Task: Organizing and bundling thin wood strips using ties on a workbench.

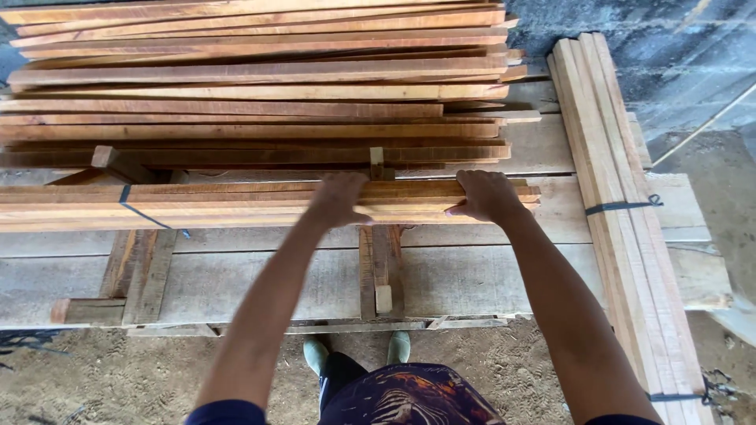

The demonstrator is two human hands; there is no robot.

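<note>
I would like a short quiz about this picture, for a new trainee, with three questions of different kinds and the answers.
1. True or false: both hands rest on the strapped bundle of wooden slats.
2. The second strapped bundle lies: A) parallel to the first; B) crosswise, beside the right hand; C) on the ground.
3. Fill in: the left hand lies flat on the bundle's ____ side.

Key
1. True
2. B
3. top
</note>
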